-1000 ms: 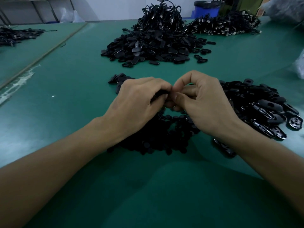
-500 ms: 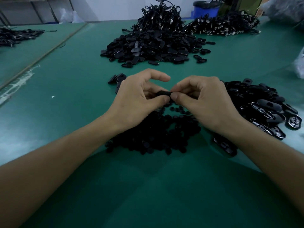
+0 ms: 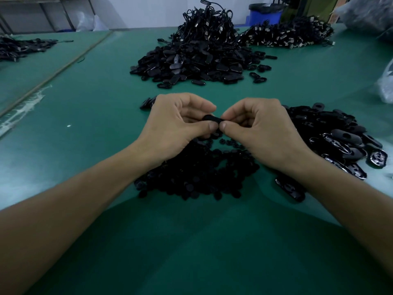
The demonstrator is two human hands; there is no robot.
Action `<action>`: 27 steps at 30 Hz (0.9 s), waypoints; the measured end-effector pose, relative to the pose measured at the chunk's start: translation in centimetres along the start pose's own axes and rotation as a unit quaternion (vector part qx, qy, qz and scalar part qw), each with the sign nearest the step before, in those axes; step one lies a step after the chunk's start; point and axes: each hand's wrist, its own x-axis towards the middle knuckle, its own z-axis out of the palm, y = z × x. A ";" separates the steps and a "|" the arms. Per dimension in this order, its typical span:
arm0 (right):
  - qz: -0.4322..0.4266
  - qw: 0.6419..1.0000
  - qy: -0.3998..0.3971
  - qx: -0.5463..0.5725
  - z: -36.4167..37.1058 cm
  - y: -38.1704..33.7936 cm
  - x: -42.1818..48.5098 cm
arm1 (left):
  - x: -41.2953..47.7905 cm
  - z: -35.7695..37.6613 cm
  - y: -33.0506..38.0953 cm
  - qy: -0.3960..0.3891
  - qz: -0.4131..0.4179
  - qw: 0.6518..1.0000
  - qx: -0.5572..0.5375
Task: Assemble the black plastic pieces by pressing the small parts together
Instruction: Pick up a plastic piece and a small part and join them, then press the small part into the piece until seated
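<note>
A small black oval plastic piece [image 3: 211, 118] is held between both hands above the green table [image 3: 85, 124]. My left hand [image 3: 176, 122] pinches its left end between thumb and fingers. My right hand [image 3: 261, 126] pinches its right end the same way, the two thumbs nearly touching. Under the hands lies a heap of small round black parts [image 3: 197, 175]. To the right sits a pile of larger oval black shells [image 3: 340, 141], some lying open side up.
A big heap of black oval pieces [image 3: 191, 64] topped with black cables [image 3: 208, 20] lies at the back centre. More cables [image 3: 287, 35] lie at the back right, another dark pile [image 3: 21, 46] at the far left. A blue bin [image 3: 265, 15] stands behind.
The hands have drawn slightly apart and opened up, so the black piece between the thumbs shows more. The left index finger has curled back down over it.
</note>
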 end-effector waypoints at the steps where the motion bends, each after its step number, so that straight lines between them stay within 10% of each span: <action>1: 0.002 1.000 -0.002 -0.003 0.1 0.0 0.0 | 0.0 0.0 0.1 0.001 0.000 1.000 0.003; 19: -0.011 1.000 0.001 -0.029 0.0 -1.0 -0.3 | 0.2 -0.4 0.3 0.011 0.006 1.000 0.029; 27: 0.021 0.918 -0.066 -0.391 -2.8 -0.7 0.0 | 2.4 -4.3 -2.5 0.218 -0.014 0.970 0.102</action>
